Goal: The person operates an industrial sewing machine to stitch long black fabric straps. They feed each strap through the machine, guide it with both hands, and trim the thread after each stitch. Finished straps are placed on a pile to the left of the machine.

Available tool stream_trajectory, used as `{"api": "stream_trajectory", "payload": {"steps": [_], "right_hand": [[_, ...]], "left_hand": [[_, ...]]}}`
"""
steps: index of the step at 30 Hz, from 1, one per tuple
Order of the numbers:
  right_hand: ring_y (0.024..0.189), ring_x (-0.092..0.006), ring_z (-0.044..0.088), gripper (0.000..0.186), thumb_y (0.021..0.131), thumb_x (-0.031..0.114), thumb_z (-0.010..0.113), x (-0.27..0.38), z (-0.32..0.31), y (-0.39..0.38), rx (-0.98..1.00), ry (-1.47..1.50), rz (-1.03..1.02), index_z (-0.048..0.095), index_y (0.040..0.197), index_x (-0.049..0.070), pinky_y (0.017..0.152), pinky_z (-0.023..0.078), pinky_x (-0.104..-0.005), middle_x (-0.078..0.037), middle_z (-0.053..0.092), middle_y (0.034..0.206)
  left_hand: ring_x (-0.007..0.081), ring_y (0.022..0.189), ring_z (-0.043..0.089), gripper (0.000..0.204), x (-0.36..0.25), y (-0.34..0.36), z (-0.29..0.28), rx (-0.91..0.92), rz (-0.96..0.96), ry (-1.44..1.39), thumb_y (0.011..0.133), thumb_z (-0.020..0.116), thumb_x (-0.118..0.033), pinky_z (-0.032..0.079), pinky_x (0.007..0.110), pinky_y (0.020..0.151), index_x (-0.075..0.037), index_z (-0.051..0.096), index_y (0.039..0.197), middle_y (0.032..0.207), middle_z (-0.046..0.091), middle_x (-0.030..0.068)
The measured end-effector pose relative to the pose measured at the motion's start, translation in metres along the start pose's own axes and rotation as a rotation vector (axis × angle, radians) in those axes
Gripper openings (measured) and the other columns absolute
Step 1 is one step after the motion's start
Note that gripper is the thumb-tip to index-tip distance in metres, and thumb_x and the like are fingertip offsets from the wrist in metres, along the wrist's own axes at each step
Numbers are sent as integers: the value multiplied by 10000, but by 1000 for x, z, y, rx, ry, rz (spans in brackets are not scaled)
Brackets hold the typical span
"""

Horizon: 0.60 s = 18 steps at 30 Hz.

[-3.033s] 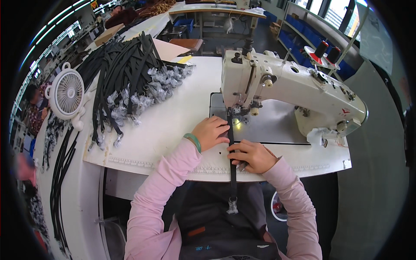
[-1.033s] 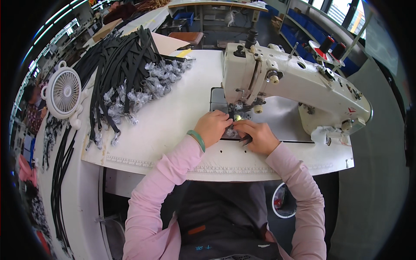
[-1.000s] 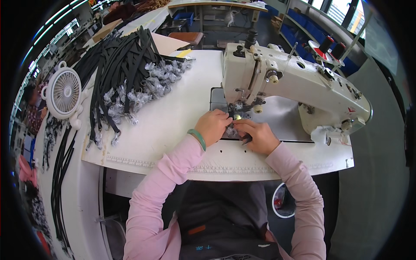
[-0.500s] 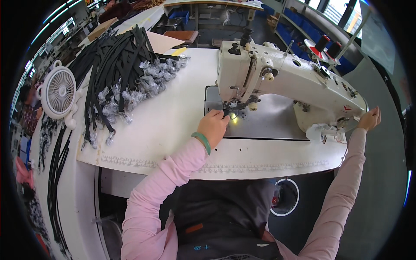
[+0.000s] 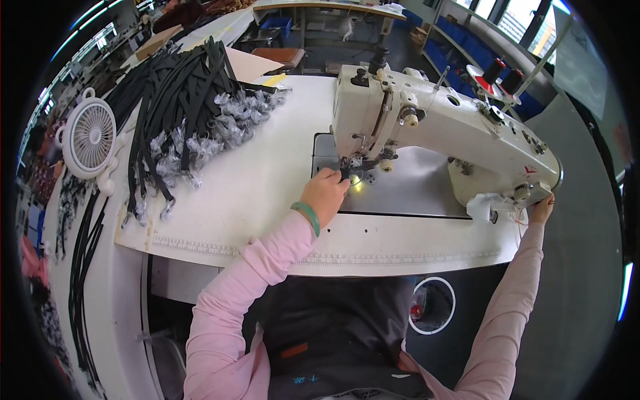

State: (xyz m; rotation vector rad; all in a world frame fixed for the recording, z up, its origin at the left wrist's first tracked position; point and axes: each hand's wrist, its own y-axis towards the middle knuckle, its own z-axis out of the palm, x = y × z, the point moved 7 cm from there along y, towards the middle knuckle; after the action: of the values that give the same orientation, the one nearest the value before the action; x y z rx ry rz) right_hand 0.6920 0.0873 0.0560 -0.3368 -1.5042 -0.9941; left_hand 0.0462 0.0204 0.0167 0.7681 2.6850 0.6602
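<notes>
A white sewing machine (image 5: 433, 100) stands on the table with its small light shining on the metal bed plate (image 5: 407, 193). By the needle, my left hand (image 5: 325, 195), with a green bangle on the wrist, is closed in a pinch. A small dark piece, like the end of a black strap (image 5: 345, 173), shows at its fingertips under the presser foot; most of it is hidden. At the machine's right end my right hand (image 5: 543, 209) curls its fingers round the lower rim of the handwheel (image 5: 559, 175).
A heap of black straps (image 5: 180, 100) with clear plastic-wrapped ends lies on the table's left. Beside it stands a white fan (image 5: 90, 138). More straps (image 5: 83, 280) hang at far left. Thread cones (image 5: 493, 70) stand behind the machine; a white-rimmed bin (image 5: 432, 331) is below.
My right hand has moved down and slightly left along the handwheel, from its upper side to its lower rim. My left hand stays at the needle; the whole view has shifted slightly.
</notes>
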Motion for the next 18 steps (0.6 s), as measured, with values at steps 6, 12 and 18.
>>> {"api": "stream_trajectory", "payload": {"steps": [6,12,18], "right_hand": [[893,-218,551,462,919,391,372,22,1,-14,-146,-228,-86,491,1128,-4,751,447,-308,-119,546,1052],[832,-216,572,423,917,340,391,89,11,64,69,-740,-278,559,1038,-29,733,443,-297,-136,600,958],[758,-191,553,442,911,392,392,35,-10,31,-40,-410,-109,561,951,-15,650,424,-303,-93,605,885]], "left_hand": [[244,941,520,221,1,-3,-4,-63,1,-23,723,577,-64,452,311,806,-34,612,940,961,597,110],[251,915,531,211,0,1,-2,-75,34,-16,723,580,-66,452,314,805,-28,610,928,950,598,119],[245,926,527,200,3,1,-2,-84,15,-31,731,564,-63,450,314,808,-33,615,922,947,600,114]]}}
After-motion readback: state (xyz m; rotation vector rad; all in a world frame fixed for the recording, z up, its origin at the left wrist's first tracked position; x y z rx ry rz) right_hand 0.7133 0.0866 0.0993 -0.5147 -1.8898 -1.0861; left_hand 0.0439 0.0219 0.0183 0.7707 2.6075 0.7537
